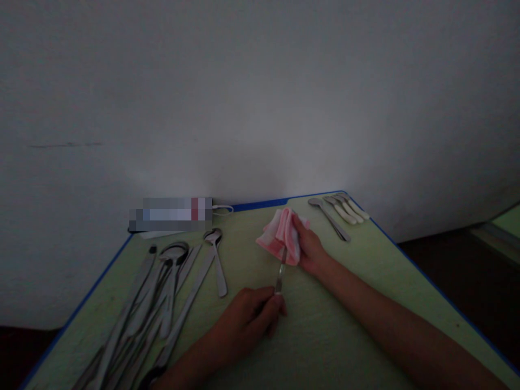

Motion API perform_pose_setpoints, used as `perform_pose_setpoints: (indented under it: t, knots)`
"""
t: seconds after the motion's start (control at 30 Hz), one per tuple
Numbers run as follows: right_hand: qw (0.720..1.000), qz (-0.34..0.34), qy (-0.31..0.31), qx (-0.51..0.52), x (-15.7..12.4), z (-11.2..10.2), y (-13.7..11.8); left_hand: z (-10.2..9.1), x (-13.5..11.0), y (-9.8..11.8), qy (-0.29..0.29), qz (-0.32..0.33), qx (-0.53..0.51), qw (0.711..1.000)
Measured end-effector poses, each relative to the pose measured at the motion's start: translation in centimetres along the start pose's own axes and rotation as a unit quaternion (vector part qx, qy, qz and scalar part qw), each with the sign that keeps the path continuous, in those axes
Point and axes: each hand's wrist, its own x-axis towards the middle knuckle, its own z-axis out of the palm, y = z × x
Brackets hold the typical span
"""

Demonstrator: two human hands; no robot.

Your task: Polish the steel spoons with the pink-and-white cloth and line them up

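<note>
Between finger and thumb, my left hand (254, 314) is closed on the lower end of a slim metal utensil (280, 278). Its upper end is covered by a pink and white cloth (280, 233), so I cannot tell what kind of utensil it is. My right hand (312, 248) is closed around that cloth, just above and to the right of my left hand. Left of my hands, a spoon (220, 271) lies with its bowl away from me. A large pile of metal utensils (150, 303), a ladle-like one on top, lies farther left.
At the back right lie another metal spoon (330, 219) and several white-handled forks (343, 211). A blurred-out device with a white cable (223, 208) sits at the table's back left. The pale green table (252, 249) has a blue rim and stands against a wall (260, 108).
</note>
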Motion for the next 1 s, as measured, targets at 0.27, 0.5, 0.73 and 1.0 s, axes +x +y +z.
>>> perform_pose_setpoints:
  t: [0.27, 0.5, 0.73, 1.0]
  knots:
    - [0.996, 0.041, -0.061, -0.053, -1.2, 0.7, -0.3, 0.1, 0.2, 0.2, 0.032, -0.03, -0.087, 0.995]
    - [0.999, 0.044, -0.022, 0.019, -0.7, 0.6, 0.0, 0.1, 0.6, 0.2, 0.001, -0.027, -0.045, 0.999]
    - [0.999, 0.039, -0.01, 0.008, -0.8, 0.4, -0.4, 0.1, 0.3, 0.1, 0.003, -0.016, 0.032, 0.999]
    - [0.997, 0.027, 0.021, -0.065, -1.0, 0.7, -0.6, 0.0, 0.1, 0.0, 0.007, -0.012, 0.041, 0.999]
